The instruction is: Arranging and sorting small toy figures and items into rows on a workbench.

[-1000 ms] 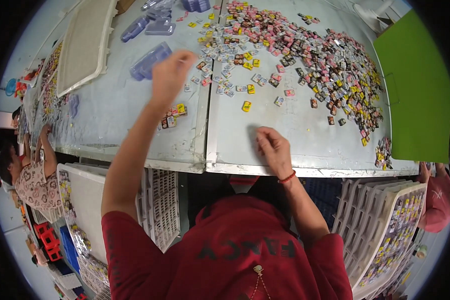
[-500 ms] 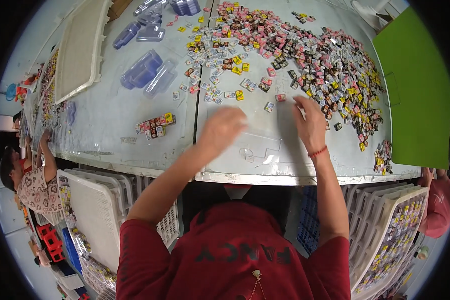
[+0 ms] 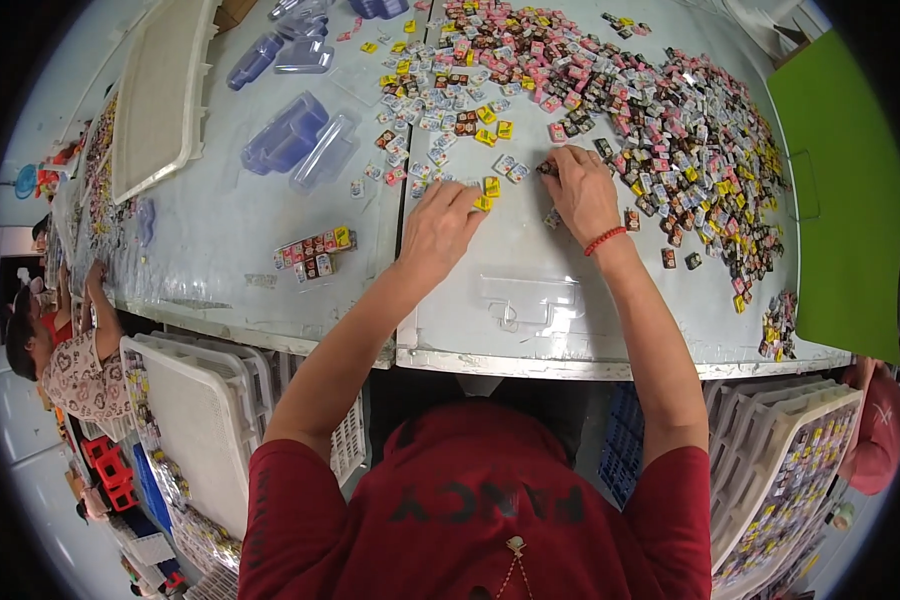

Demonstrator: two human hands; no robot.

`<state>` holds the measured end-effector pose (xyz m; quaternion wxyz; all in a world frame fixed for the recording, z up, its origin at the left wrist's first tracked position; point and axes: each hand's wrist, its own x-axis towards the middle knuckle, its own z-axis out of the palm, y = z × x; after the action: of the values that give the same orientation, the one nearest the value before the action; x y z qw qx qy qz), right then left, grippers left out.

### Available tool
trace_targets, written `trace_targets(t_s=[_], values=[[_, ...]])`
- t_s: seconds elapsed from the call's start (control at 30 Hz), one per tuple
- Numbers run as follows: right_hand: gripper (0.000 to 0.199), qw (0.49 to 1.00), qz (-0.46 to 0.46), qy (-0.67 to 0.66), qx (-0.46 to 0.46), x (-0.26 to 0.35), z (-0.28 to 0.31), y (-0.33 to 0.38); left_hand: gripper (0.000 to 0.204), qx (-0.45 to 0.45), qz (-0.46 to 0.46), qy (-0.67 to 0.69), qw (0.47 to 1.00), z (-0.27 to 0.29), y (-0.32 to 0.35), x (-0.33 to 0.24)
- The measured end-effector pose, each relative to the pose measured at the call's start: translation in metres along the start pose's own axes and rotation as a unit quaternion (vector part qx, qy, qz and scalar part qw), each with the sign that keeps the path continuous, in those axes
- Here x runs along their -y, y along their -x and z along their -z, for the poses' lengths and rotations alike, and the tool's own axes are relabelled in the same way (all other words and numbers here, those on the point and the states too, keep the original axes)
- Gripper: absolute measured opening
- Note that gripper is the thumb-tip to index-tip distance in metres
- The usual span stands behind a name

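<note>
Small printed boxes lie in a large mixed pile (image 3: pixel 660 130) on the white table, in pink, black, brown, white and yellow. My right hand (image 3: pixel 580 195), a red bead bracelet at its wrist, is closed with its fingertips on a small dark box (image 3: pixel 547 168) at the pile's near edge. My left hand (image 3: pixel 438 228) has curled fingers down among loose boxes, beside a yellow box (image 3: pixel 491 187); what is under its fingertips is hidden. Between my forearms lies a clear moulded plastic tray (image 3: pixel 530 300). To the left, a similar tray holds a block of several small boxes (image 3: pixel 313 252).
Blue-tinted plastic trays (image 3: pixel 285 132) lie at the far left, near a large white crate lid (image 3: pixel 160 110). A green panel (image 3: pixel 850 190) stands at the right. Stacked white crates (image 3: pixel 195 410) sit below the table edge. Other people work at both sides.
Both hands have moved away from me, off the area above the clear tray, onto the loose boxes. The right hand has closed on a dark box; the left hand's fingers have come down.
</note>
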<state>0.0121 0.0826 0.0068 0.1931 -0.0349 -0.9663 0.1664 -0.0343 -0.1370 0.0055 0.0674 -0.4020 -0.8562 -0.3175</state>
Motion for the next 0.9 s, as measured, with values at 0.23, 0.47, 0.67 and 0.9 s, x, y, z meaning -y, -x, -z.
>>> trace_targets(t_s=[0.23, 0.47, 0.67, 0.9], values=[[0.023, 0.998, -0.067, -0.008, 0.000, 0.018, 0.007, 0.011, 0.037, -0.044, -0.045, 0.019, 0.998, -0.009, -0.020, 0.016], [0.021, 0.992, -0.112, 0.061, 0.005, 0.040, 0.004, 0.016, 0.040, 0.082, -0.090, 0.075, 0.990, -0.010, -0.048, 0.023], [0.024, 0.994, -0.098, 0.034, 0.035, 0.049, 0.016, 0.036, 0.038, 0.104, -0.091, 0.100, 0.985, -0.013, -0.021, 0.010], [0.017, 0.997, -0.069, 0.017, 0.037, 0.033, 0.023, 0.052, 0.043, 0.033, -0.080, 0.132, 0.987, -0.008, -0.004, -0.013]])
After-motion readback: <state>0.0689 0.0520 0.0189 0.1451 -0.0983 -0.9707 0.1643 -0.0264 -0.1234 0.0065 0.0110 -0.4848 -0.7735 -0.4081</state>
